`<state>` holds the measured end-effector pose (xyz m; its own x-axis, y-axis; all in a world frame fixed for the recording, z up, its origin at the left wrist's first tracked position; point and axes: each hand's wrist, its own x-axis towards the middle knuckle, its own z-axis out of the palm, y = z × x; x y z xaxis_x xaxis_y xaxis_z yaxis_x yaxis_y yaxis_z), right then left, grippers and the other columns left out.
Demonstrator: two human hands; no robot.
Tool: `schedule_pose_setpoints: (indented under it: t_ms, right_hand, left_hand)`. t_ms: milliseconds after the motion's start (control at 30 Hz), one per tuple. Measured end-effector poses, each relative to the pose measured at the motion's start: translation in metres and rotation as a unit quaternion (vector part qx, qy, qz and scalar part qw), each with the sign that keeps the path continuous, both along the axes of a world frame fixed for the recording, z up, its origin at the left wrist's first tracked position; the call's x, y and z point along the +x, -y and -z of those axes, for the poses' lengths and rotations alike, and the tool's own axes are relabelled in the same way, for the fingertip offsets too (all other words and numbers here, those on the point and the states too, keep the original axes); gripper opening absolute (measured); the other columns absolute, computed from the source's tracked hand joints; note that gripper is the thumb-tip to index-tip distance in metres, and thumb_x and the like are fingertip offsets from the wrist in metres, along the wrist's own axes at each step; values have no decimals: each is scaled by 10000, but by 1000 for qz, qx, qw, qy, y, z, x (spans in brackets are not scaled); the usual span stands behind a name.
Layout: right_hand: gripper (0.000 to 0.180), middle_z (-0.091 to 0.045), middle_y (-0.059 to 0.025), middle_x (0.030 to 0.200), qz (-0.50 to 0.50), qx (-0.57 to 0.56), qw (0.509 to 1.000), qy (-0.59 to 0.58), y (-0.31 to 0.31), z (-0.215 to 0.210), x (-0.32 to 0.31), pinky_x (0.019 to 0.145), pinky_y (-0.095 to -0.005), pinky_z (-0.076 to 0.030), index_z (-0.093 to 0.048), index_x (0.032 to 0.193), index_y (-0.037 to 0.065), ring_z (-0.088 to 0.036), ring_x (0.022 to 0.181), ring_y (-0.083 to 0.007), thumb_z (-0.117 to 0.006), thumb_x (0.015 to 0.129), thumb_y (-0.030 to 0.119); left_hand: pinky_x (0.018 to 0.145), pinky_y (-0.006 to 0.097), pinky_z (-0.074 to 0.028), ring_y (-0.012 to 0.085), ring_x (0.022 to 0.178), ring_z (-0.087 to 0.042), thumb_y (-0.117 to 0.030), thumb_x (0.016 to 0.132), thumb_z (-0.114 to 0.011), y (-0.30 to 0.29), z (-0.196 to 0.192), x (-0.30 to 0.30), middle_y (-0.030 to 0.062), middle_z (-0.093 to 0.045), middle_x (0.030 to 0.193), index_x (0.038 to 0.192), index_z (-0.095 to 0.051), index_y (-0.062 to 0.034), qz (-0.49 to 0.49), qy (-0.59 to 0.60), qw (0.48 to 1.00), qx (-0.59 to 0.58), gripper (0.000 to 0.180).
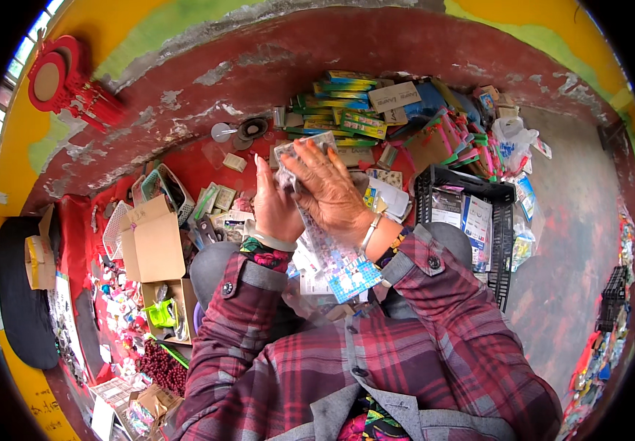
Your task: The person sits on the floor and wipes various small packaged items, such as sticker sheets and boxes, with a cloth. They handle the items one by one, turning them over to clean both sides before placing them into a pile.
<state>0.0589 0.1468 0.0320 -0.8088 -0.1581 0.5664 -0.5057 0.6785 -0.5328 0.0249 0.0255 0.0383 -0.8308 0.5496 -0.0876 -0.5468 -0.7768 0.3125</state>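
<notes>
My left hand [276,209] is raised over my lap with its wrist bent up, steadying a long clear plastic bag [320,241] from the left. Across the bag's upper part lies my right hand [332,187], fingers fairly straight and pressed against it, so the bag is held between both hands. Small dark bits show through the plastic, too fine to name. Its top end sticks out above my fingers, and the lower part hangs toward my lap. A blue-and-white checkered card [354,278] is below my right wrist; whether it is inside the bag I cannot tell.
A black plastic crate [505,192] with printed cards stands at my right knee. Stacked flat boxes [343,103] lie against the far wall. An open cardboard box [157,246] sits on my left, near white baskets [115,229] and dark red beads [162,367].
</notes>
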Motion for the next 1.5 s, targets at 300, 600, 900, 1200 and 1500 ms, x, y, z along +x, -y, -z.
schedule_pose_setpoints:
  t_ms: [300,600,900,1200,1500]
  right_hand:
    - [444,-436,-162,1345,86,-127,988,-28,-11,10,-39,1040,-420,-285,-426,1325,107,-337,1296,-348,-510,917,262]
    - [446,-370,-142,1409,-81,-75,994,-13,4,-1,-3,1100,-453,-162,-447,1332,136,-276,1342,-324,-524,903,230]
    - [362,-474,-147,1317,13,-141,989,-43,-7,-2,-23,1053,-412,-290,-542,1218,129,-373,1278,-345,-573,865,207]
    - [335,-529,-111,1276,-194,-299,932,64,-4,-4,-13,1079,-346,-265,-584,1176,86,-384,1292,-255,-566,848,18]
    - [189,-619,-71,922,147,-402,902,66,-48,-18,-20,726,-262,-460,-607,1008,12,-577,801,-144,-571,869,135]
  left_hand:
    - [1006,365,-348,214,1195,-455,-247,932,-462,-3,0,10,78,-467,1305,1367,-344,-75,64,-114,981,-140,482]
    - [1012,363,-352,229,1212,-448,-37,768,-560,23,18,-11,102,-488,1285,1319,-396,-2,77,-148,985,-29,576]
    - [942,328,-400,253,1091,-532,64,689,-568,18,38,-5,121,-558,1165,1222,-501,-8,15,-529,749,-399,542]
    - [985,373,-395,256,1177,-484,-23,789,-507,24,18,-17,121,-483,1279,1325,-382,-35,35,-153,981,-113,551]
    - [1017,357,-336,226,1210,-438,19,723,-382,8,-4,-7,112,-437,1326,1406,-275,-29,100,-151,971,-153,693]
